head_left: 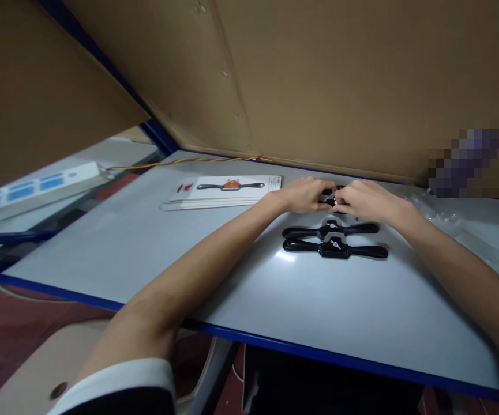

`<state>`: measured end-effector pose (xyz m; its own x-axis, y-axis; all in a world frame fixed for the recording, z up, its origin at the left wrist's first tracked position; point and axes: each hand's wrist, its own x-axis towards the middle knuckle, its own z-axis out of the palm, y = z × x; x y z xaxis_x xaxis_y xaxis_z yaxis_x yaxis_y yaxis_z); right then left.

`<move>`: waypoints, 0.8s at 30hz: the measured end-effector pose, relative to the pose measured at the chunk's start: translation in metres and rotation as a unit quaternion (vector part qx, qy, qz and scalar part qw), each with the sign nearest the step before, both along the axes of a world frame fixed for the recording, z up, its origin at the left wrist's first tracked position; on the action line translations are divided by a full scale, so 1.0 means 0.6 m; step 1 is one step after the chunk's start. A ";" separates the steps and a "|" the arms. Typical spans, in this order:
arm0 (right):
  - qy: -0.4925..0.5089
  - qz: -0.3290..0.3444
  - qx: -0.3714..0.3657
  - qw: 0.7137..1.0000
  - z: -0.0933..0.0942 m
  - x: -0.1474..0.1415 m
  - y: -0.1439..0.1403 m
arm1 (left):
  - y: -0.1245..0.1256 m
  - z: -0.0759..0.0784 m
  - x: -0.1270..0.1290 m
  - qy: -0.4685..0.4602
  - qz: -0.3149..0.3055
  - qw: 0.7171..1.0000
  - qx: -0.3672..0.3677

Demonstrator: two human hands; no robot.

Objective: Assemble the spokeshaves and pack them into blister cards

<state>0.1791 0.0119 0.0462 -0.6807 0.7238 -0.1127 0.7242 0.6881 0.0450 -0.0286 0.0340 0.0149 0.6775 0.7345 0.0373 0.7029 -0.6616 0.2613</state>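
Both hands meet at the far middle of the counter [154, 259]. The left hand [303, 195] and right hand [368, 200] each close their grip on one black two-handled tool [332, 199], mostly hidden between their fingers. Its long axis appears to run left to right, and both hands are equally close to it. Just nearer the person lie two matching tools [334, 239], parallel and side by side. A printed packaging card [227, 190] rests to the left, well apart.
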 end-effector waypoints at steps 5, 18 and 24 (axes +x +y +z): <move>0.066 0.005 0.014 0.998 -0.002 0.003 0.003 | 0.003 -0.005 0.000 0.004 0.002 1.000 0.008; 0.056 -0.003 0.046 0.997 -0.008 0.003 0.008 | 0.003 -0.008 -0.002 -0.010 0.015 1.000 -0.015; 0.023 0.002 0.042 0.999 -0.011 0.001 0.006 | 0.004 -0.013 -0.004 -0.022 0.021 0.999 -0.027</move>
<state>0.1798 0.0153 0.0394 -0.6864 0.7269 -0.0195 0.7244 0.6859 0.0689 -0.0310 0.0365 0.0068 0.6442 0.7644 0.0264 0.7169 -0.6154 0.3276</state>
